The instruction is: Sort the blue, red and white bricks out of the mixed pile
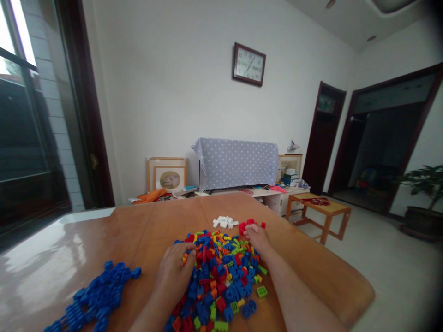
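A large heap of mixed toy building bricks [221, 272] in blue, red, green, orange and yellow lies on the table in front of me. My left hand [175, 267] rests at the heap's left edge, its thumb and index finger apart, with an orange brick [183, 261] near them. Beyond the heap's far right side, my right hand [258, 236] has its bent fingertips closed at a red brick [242, 227] in a small group of red bricks [250, 222]. Its palm side is hidden.
Blue bricks [100, 290] form a separate pile on the left of the wooden table [145, 230]. White bricks [224, 222] lie together past the heap. A small wooden table [332, 207] stands right, and a dotted cloth [238, 161] covers something by the wall.
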A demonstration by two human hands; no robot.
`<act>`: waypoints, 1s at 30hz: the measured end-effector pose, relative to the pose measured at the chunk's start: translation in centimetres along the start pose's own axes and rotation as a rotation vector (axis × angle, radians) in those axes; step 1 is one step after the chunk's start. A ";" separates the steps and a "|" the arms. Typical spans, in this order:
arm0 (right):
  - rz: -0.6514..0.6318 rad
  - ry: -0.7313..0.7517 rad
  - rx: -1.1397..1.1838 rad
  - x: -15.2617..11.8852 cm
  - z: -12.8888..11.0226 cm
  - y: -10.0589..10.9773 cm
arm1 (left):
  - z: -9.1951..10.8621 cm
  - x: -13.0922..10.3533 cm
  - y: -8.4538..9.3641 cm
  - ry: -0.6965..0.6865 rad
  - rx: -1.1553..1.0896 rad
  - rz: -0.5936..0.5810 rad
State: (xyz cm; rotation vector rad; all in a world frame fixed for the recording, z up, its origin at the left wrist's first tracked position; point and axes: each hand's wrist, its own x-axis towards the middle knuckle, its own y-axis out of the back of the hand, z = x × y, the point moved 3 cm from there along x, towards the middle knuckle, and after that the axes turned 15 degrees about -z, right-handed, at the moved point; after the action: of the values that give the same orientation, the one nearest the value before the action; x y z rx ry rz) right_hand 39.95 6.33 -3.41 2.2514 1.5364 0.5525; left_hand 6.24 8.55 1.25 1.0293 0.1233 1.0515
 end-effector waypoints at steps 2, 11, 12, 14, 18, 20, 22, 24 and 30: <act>0.000 0.002 0.062 0.1 0.3 -0.7 | 0.0 0.0 0.0 0.004 -0.003 0.002; -0.058 0.046 0.201 0.0 0.1 -3.0 | 0.8 -0.2 -0.4 -0.039 -0.004 -0.038; -0.077 0.047 0.215 -0.1 -0.1 -3.2 | 0.9 -0.3 -0.4 -0.046 -0.004 -0.042; -0.118 0.053 0.246 -0.3 -0.6 -3.6 | 0.9 -0.3 -0.5 -0.050 -0.007 -0.040; -0.154 0.057 0.306 -0.3 -1.0 -3.8 | 0.9 -0.4 -0.4 -0.043 -0.010 -0.022; -0.136 0.045 0.327 0.0 -0.7 -3.6 | 0.9 -0.4 -0.3 -0.043 -0.012 -0.018; -0.110 0.034 0.330 0.4 -0.3 -3.3 | 0.9 -0.4 -0.2 -0.041 -0.014 -0.016; -0.097 0.028 0.317 0.7 0.0 -3.2 | 1.0 -0.5 -0.2 -0.038 -0.016 -0.017; -0.173 0.052 0.245 0.7 -0.9 -3.7 | 1.2 -0.4 0.0 -0.019 -0.012 -0.029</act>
State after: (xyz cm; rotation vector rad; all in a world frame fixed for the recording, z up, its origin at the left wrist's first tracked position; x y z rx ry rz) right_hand 36.77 8.35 -4.40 2.2612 1.8942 0.3948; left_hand 6.66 7.45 1.74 1.0237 0.1161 1.0154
